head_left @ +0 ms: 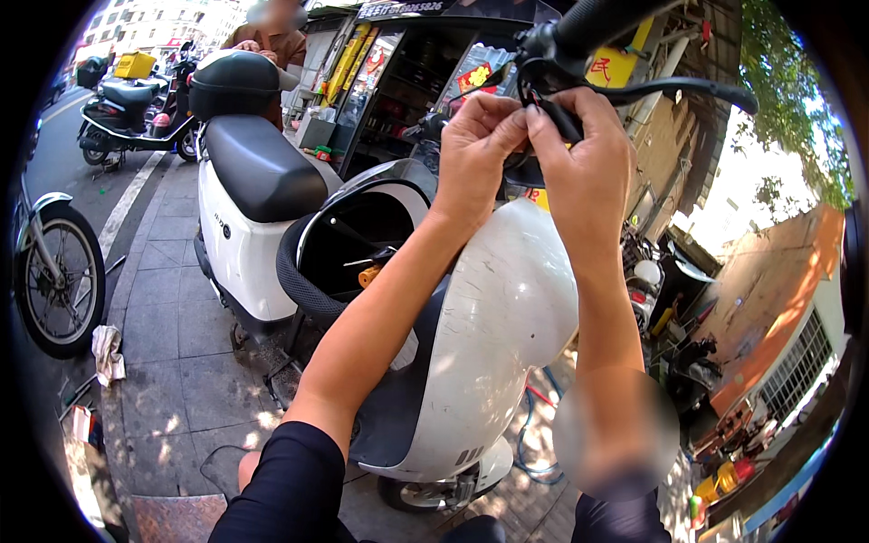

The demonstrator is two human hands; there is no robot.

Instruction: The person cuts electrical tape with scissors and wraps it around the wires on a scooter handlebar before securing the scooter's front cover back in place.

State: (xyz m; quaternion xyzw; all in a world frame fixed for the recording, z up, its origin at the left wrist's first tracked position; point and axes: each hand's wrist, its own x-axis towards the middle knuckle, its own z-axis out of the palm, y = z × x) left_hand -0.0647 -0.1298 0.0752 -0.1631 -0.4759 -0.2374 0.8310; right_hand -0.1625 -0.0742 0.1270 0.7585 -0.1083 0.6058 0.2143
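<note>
Both hands are raised under the handlebar of a white scooter (pixel 516 299), next to its black brake lever (pixel 688 88). My left hand (pixel 475 158) has thumb and forefinger pinched together at the lever's mount. Fingertip to fingertip with it, my right hand (pixel 584 167) is also pinched, close against a black part below the handlebar grip (pixel 593 27). A thin dark strand shows near the fingertips, but what the fingers hold is too small to name. Behind my left forearm, a dark-lined shell with a clear visor (pixel 398 176), apparently a helmet, rests on the scooter.
A black seat (pixel 258 167) and black top box (pixel 233 83) are at left, where a person (pixel 281 41) stands behind. A motorcycle wheel (pixel 59 281) and crumpled cloth (pixel 108 356) lie farther left. Blue hose (pixel 528 443) curls on the paving beneath the scooter's front.
</note>
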